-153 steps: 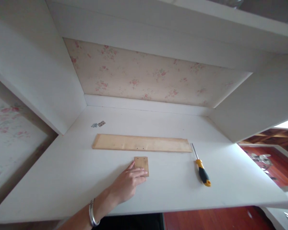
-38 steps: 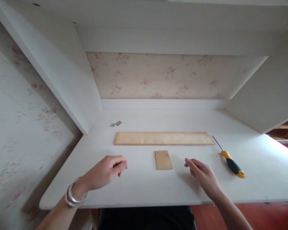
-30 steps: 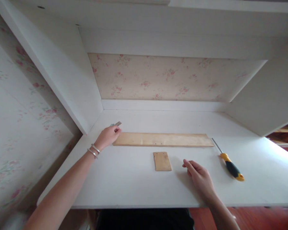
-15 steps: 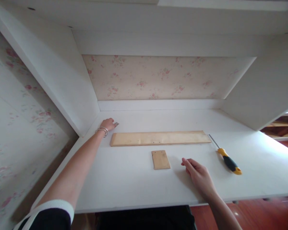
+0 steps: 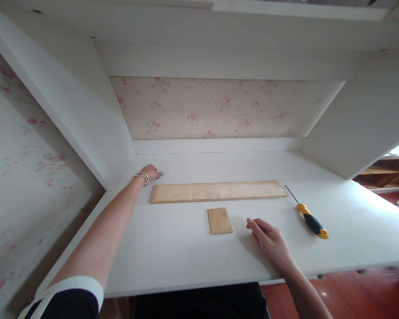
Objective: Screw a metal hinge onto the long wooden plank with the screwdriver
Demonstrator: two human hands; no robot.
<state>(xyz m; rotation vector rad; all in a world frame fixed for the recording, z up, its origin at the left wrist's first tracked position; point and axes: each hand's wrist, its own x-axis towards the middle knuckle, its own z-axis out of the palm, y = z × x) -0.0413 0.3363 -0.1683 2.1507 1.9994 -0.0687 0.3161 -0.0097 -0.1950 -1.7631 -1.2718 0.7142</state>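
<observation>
At the back left of the white desk, my left hand (image 5: pixel 149 171) is closed with its fingertips on a small flat metal piece (image 5: pixel 160 175); its exact kind is too small to tell. A long light wooden board (image 5: pixel 186 192) lies just right of that hand, apart from it. In front of the board rests a small square wood piece (image 5: pixel 220 221) with two holes near its far edge. My right hand (image 5: pixel 269 239) is closed, thumb against curled fingers, to the right of the square piece. Whatever may be between those fingers is hidden.
A screwdriver (image 5: pixel 310 220) with a yellow and black handle lies on the desk (image 5: pixel 173 257) at the right, its tip near the board's end. White side panels (image 5: pixel 355 119) and a shelf overhead (image 5: pixel 199 29) enclose the desk. Floral wallpaper (image 5: pixel 199 108) shows behind.
The whole view has shifted slightly, so things appear a little further left. Both hands keep nearly the same pose and place; the board, square piece and screwdriver stay where they lay.
</observation>
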